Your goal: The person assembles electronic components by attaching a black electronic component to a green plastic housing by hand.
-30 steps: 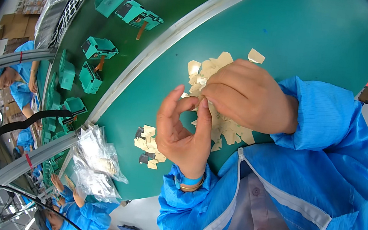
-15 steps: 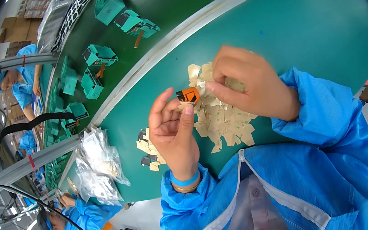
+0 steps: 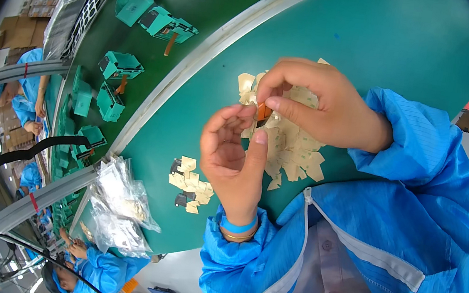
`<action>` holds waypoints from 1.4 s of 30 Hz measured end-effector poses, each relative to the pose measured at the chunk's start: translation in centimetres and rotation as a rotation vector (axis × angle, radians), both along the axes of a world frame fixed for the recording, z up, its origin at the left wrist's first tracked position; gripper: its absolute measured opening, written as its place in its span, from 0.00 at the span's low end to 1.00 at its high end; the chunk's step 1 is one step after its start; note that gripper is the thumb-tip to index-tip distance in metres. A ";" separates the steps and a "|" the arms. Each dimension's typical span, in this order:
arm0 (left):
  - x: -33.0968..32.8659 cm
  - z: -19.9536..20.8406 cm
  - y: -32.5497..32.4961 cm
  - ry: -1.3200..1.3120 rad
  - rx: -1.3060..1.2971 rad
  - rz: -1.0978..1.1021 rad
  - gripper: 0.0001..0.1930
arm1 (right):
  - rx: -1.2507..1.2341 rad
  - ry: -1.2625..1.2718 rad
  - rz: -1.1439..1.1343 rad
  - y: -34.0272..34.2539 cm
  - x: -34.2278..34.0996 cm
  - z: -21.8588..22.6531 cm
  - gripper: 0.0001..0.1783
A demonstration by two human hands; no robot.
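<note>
A small orange-and-black piece [image 3: 263,113], apparently a label or film tab, is between my hands, turned nearly edge-on. My left hand [image 3: 232,158], palm up with a blue band at the wrist, pinches its lower edge between thumb and fingertips. From above right, my right hand [image 3: 323,102] closes thumb and forefinger on its upper end; the fingers partly cover it. Under both hands spreads a loose pile of cream paper-backed pieces [image 3: 295,154] on the green table [image 3: 402,44]. Left of my left wrist lies a smaller heap of cream and black pieces [image 3: 191,183].
Clear plastic bags [image 3: 123,206] of parts lie at the table's left corner. Beyond a metal rail [image 3: 199,53], green plastic housings [image 3: 167,24] stand on a dark green belt, some with orange strips. Co-workers in blue [image 3: 105,272] sit at the far left.
My right hand has come down and left to meet my left hand at the orange-and-black piece. The piece has turned from face-up to nearly edge-on and shifted right.
</note>
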State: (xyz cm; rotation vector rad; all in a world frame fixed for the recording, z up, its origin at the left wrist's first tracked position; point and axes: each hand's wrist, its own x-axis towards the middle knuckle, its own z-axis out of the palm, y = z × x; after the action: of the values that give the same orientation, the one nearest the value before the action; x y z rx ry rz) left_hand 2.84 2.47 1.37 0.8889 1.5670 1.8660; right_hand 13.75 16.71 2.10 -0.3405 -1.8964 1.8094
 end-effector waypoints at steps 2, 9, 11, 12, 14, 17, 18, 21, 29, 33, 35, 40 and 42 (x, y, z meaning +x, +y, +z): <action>-0.1 0.0 -0.1 -0.036 -0.019 -0.028 0.17 | 0.273 0.029 -0.058 0.3 0.0 -0.5 0.05; 0.3 0.0 0.1 -0.227 -0.149 0.014 0.10 | 0.309 0.086 -0.214 -0.3 -0.7 -1.1 0.06; 0.1 -0.4 0.2 -0.367 -0.037 0.042 0.08 | 0.301 0.094 -0.229 -0.2 -0.5 -0.7 0.06; 0.1 -0.4 0.3 -0.365 -0.040 0.041 0.08 | 0.294 0.100 -0.243 -0.2 -0.4 -0.6 0.08; 0.0 -0.3 0.5 -0.423 0.021 0.044 0.06 | 0.349 0.072 -0.212 -0.5 -0.1 -0.9 0.08; 0.1 -0.7 0.6 -0.419 0.048 0.075 0.07 | 0.411 0.033 -0.189 -0.8 -0.3 -1.7 0.08; 0.2 -0.7 0.7 -0.418 0.046 0.074 0.07 | 0.416 0.025 -0.195 -0.8 -0.4 -2.0 0.08; 0.7 -0.6 0.9 -0.343 0.037 0.137 0.07 | 0.387 0.014 -0.195 -1.2 -0.8 -2.4 0.08; 1.9 -0.6 1.5 -0.055 -0.056 0.298 0.07 | 0.401 0.003 -0.242 -1.2 -0.9 -2.8 0.08; 2.2 -0.7 2.0 0.034 -0.056 0.314 0.07 | 0.373 0.018 -0.266 -1.1 -0.7 -2.7 0.07; 2.4 -0.6 2.1 0.064 -0.073 0.297 0.06 | 0.331 0.043 -0.266 -0.7 -0.7 -2.7 0.06; 3.1 -0.5 2.3 0.031 -0.057 0.272 0.06 | 0.248 0.018 -0.236 -0.2 -0.2 -2.2 0.06; 3.2 -0.3 2.4 -0.002 -0.040 0.271 0.06 | 0.202 0.062 -0.239 -0.1 -0.2 -2.2 0.06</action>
State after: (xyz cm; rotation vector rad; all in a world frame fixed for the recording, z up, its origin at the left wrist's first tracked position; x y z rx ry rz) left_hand 6.03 4.88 1.05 0.6835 1.7904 2.0085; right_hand 13.57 16.57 -0.08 -0.4145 -1.8872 1.4449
